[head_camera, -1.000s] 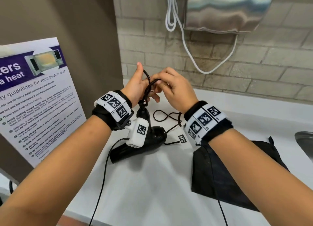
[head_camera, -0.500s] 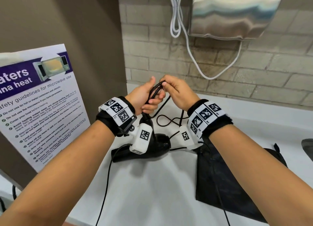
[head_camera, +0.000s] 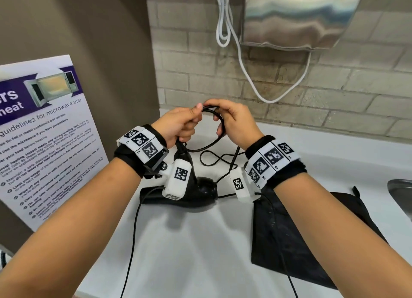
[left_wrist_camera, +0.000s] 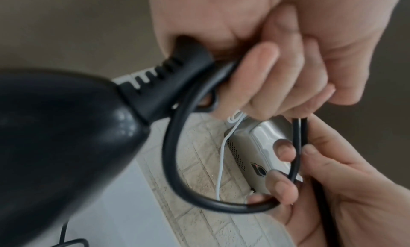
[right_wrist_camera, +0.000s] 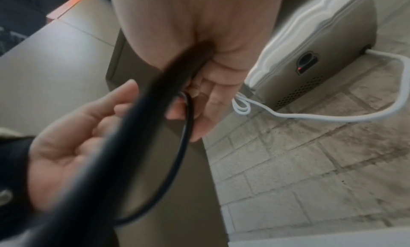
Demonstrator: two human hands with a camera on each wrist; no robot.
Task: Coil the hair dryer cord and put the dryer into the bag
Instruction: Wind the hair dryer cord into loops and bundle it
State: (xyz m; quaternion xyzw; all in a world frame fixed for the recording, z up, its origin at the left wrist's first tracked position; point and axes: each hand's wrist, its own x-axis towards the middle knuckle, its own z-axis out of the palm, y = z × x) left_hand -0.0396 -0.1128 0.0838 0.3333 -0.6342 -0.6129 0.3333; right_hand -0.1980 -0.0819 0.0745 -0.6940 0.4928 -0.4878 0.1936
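Coiling step: the left hand (head_camera: 178, 126) grips the first loop of black cord (head_camera: 209, 143) above the hair dryer (head_camera: 200, 190); the right hand (head_camera: 234, 121) pinches the same loop. Loose cord lies farther back; next it needs gathering. The bag (head_camera: 312, 237) lies flat, near right.

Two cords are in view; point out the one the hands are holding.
The black cord, looped between the left hand and right hand. The white cord hangs untouched on the brick wall under the steel unit.
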